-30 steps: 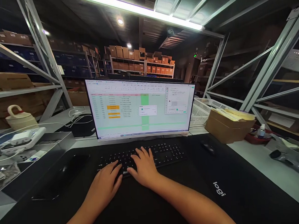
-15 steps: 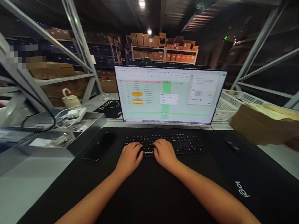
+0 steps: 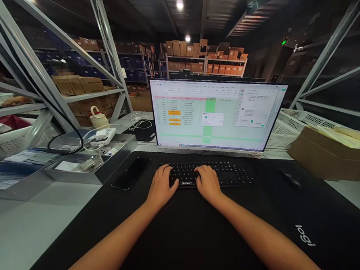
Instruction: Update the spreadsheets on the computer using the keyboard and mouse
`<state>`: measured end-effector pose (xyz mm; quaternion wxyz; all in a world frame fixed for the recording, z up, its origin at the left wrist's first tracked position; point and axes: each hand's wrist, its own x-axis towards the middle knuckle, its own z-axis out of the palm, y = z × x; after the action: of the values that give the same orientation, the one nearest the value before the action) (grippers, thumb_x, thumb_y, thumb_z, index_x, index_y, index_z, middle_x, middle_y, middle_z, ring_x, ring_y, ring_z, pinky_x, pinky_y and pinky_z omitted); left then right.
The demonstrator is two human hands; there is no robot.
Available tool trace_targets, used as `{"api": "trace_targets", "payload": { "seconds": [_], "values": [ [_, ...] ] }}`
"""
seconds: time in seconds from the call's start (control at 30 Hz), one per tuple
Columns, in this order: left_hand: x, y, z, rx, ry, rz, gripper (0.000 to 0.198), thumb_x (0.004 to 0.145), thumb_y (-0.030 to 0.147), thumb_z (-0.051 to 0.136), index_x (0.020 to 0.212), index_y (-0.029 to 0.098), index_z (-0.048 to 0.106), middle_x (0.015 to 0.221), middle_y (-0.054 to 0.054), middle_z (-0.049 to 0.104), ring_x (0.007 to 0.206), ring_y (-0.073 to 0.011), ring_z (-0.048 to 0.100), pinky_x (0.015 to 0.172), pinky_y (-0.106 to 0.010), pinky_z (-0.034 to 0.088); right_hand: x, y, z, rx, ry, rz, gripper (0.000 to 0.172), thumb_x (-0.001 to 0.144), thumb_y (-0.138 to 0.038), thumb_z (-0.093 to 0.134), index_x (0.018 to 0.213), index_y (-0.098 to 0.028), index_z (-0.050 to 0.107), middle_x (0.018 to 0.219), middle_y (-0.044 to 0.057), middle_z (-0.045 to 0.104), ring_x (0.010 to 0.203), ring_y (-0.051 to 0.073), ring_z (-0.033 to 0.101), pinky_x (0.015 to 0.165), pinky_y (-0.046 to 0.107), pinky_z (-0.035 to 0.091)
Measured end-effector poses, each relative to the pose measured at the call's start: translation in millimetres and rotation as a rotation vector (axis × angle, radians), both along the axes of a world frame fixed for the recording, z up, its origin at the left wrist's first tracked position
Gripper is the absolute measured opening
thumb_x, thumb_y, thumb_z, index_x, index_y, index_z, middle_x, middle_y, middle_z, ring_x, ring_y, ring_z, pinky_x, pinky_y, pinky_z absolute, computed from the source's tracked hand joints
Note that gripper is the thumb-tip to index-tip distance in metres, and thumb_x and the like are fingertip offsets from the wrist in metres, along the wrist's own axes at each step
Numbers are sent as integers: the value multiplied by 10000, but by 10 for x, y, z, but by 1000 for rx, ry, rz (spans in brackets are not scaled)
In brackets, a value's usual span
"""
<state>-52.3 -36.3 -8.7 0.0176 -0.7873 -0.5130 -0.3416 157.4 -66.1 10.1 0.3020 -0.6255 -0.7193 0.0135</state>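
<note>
Both of my hands rest on a black keyboard [image 3: 229,173] that lies on a black desk mat [image 3: 184,230]. My left hand [image 3: 162,183] covers the keyboard's left end, fingers spread over the keys and thumb out to the right. Over the middle keys lies my right hand [image 3: 208,182], its fingers bent and apart, holding nothing. Behind the keyboard stands a monitor [image 3: 186,132] showing a spreadsheet with orange and green cells, a small pop-up and a chat window. A black phone [image 3: 131,173] lies left of my left hand, and a mouse [image 3: 291,178] sits to the right.
Grey trays [image 3: 80,175] with cables and papers stand at the left, with a power strip [image 3: 104,137] and a cream bottle [image 3: 98,118] behind. A cardboard box [image 3: 318,157] of yellow envelopes and white baskets [image 3: 284,126] stand right. Shelves of boxes [image 3: 206,64] fill the background.
The view has swung slightly left, so everything appears shifted right. My left fingers have spread a little and the thumb has moved away from them. Both hands stay on the keyboard.
</note>
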Motion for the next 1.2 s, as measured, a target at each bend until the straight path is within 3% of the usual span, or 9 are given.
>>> {"api": "trace_targets", "payload": {
  "seconds": [0.2, 0.57, 0.7, 0.77, 0.97, 1.2],
  "values": [
    [-17, -25, 17, -19, 6, 28, 332, 816, 405, 635, 1068, 198, 569, 1350, -152, 519, 1253, -328, 521, 1057, -550, 466, 37, -8, 7, -11, 12, 3, 313, 824, -91, 438, 1038, -224, 624, 1073, 63, 651, 1044, 203, 554, 935, 360, 423],
    [-17, -84, 42, 1, 130, -82, 383, 904, 464, 522, 1125, 182, 658, 1486, -170, 466, 1374, -351, 445, 1150, -593, 365, 30, -17, 25, -9, 40, 2, 284, 872, -129, 442, 1058, -218, 638, 1089, 58, 646, 1053, 186, 550, 961, 351, 428],
    [6, -98, 20, 85, 201, -93, 407, 925, 433, 491, 1230, 193, 609, 1446, -167, 527, 1307, -325, 524, 1085, -557, 449, -25, -5, 66, -8, -75, 33, 268, 945, -311, 457, 1017, -242, 705, 1191, 71, 642, 1157, 221, 522, 1018, 399, 418],
    [15, -75, -2, 93, 234, -77, 364, 923, 401, 491, 1181, 189, 636, 1404, -162, 566, 1263, -325, 559, 1039, -533, 488, -55, -1, 83, 4, -95, 53, 331, 963, -378, 431, 940, -231, 726, 1288, 74, 614, 1257, 244, 480, 1098, 437, 376],
    [6, 29, -44, 154, 276, -107, 359, 931, 400, 461, 1116, 186, 683, 1200, -141, 693, 1110, -308, 646, 939, -499, 539, -101, -47, 25, -61, -103, 89, 338, 938, -244, 406, 1210, -197, 600, 1389, 126, 553, 1385, 271, 425, 1193, 618, 227],
    [0, 36, -23, 218, 343, -106, 385, 936, 395, 448, 1096, 152, 699, 1167, -154, 710, 1074, -308, 662, 899, -478, 551, -97, -80, 11, -72, -82, 103, 306, 935, -257, 401, 1172, -213, 589, 1296, 102, 620, 1386, 265, 430, 1195, 625, 215]
  ]
}}
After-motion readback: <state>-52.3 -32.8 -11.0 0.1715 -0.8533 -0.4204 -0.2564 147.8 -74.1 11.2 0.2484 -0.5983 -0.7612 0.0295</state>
